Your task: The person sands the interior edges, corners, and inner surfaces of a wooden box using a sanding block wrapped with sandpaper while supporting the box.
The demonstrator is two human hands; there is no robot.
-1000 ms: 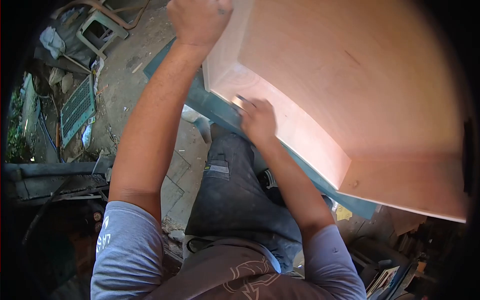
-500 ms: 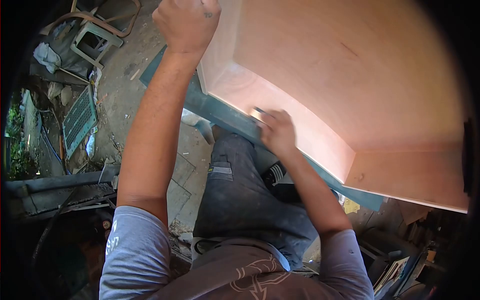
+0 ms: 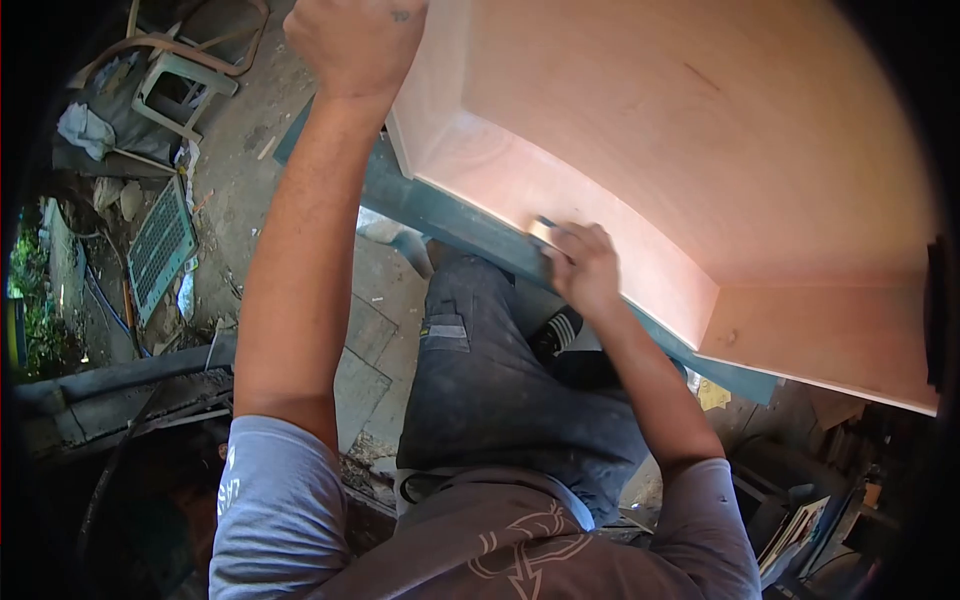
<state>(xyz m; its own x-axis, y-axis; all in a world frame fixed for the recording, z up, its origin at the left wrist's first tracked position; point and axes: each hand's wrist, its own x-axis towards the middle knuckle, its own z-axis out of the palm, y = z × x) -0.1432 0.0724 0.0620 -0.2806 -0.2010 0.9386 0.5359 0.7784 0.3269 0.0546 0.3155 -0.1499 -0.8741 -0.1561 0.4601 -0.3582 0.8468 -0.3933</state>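
A large open wooden box (image 3: 620,120) with pale plywood walls rests on a teal board (image 3: 440,215). My right hand (image 3: 588,268) is closed round a small block (image 3: 541,232), light on one face with a dark edge, at the box's near rim. At the top of the view my left hand (image 3: 357,40) is closed beside the box's left wall; its fingertips are cut off by the frame edge, and what it grips, if anything, is hidden.
A plastic stool (image 3: 185,92) and a green plastic grate (image 3: 162,250) lie at the left on the dirty floor. Below the box are my legs and a striped shoe (image 3: 560,328). Stacked scraps (image 3: 795,535) fill the lower right.
My right hand has moved right and down along the near rim with the block. My left hand has shifted left in view, and the whole scene has shifted slightly.
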